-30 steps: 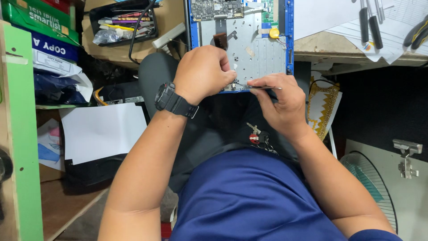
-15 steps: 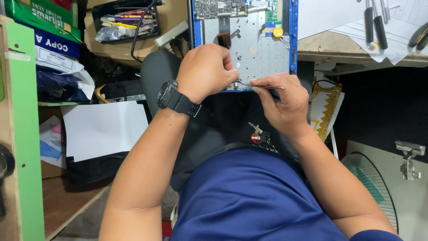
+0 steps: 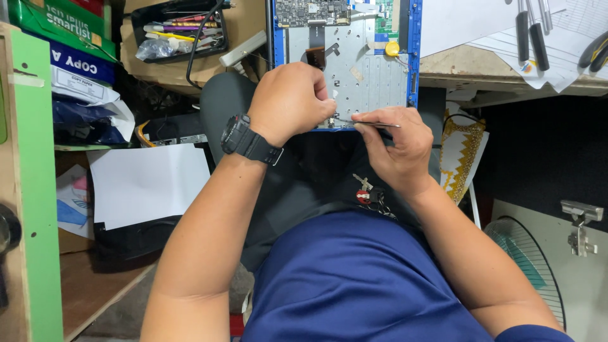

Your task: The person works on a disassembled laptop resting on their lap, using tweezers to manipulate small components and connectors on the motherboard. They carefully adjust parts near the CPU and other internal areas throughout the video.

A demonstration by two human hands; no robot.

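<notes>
Two hands on a blue-framed opened laptop [image 3: 373, 69] of bare grey metal, right hand [image 3: 396, 152] pinched on thin tweezers [image 3: 370, 123], left hand [image 3: 291, 101] fisted

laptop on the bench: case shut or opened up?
Opened up. The laptop shows its bare metal plate and circuit board inside the blue frame; both hands work at its near edge.

A single camera worn on the person's head looks steeply down over the chest and lap, close to the work. Both forearms run up from the bottom edge to the middle of the frame. The wooden table [image 3: 481, 63] edge crosses the top, cluttered shelves fill the left, and floor shows at right.
</notes>
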